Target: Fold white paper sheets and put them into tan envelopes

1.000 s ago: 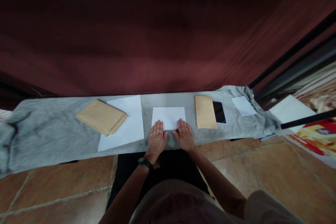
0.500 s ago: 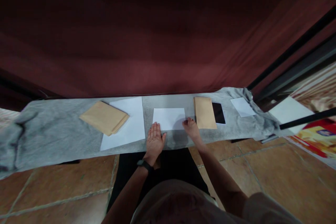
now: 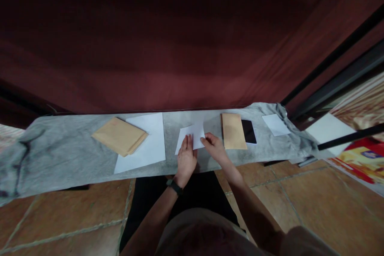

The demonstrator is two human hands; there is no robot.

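A white sheet of paper [image 3: 198,131] lies in front of me, its right part lifted and bent over toward the left. My left hand [image 3: 186,158] rests flat on the sheet's lower left part, fingers stretched out. At the sheet's raised right edge, my right hand [image 3: 213,146] pinches the paper between thumb and fingers. Just right of that hand is a brown envelope stack [image 3: 234,131], partly over a dark-screened phone [image 3: 249,131].
On the grey cloth [image 3: 69,156] at left, several brown envelopes [image 3: 118,135] lie over larger white sheets [image 3: 153,140]. A small white paper [image 3: 276,124] sits at the right. A dark red panel [image 3: 192,48] rises behind. Black bars [image 3: 351,138] cross the right side.
My right hand has lifted the sheet's right edge and brought it leftward, so the paper now bends over. My left hand has slid right, onto the sheet.
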